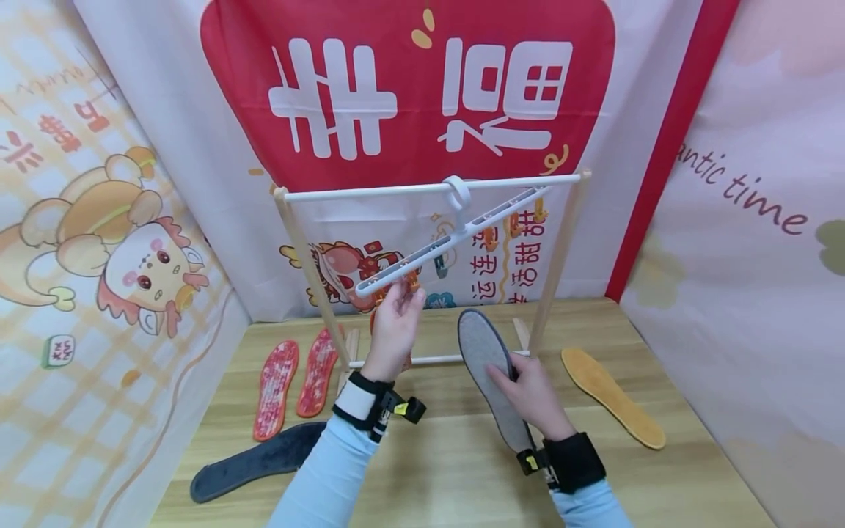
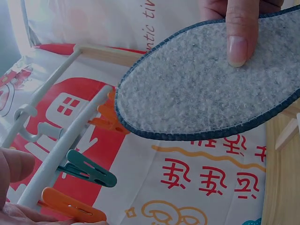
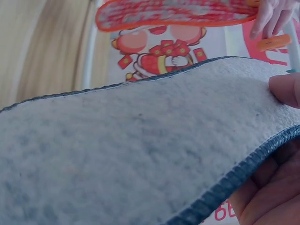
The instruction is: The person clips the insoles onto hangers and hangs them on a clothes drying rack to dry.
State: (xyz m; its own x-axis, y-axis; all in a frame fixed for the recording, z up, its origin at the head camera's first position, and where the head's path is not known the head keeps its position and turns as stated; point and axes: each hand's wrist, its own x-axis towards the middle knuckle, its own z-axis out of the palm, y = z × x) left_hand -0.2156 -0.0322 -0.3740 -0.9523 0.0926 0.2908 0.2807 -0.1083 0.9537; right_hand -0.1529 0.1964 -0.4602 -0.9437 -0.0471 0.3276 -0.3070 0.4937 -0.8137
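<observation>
Below the white clip hanger, the right hand pinches the gray insole between thumb and fingers, its long axis slanting up toward the hanger; the left hand is nearer, at the hanger's left end, its grip unclear.

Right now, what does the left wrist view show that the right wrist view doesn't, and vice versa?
Left wrist only: the hook of the white hanger, looped over the rack's top bar.
Right wrist only: a red-and-white insole with an orange-red edge, at the top of the picture.
Both: the grey insole with dark edging, gripped by the right hand, plus part of the left hand beside an orange clip.
</observation>
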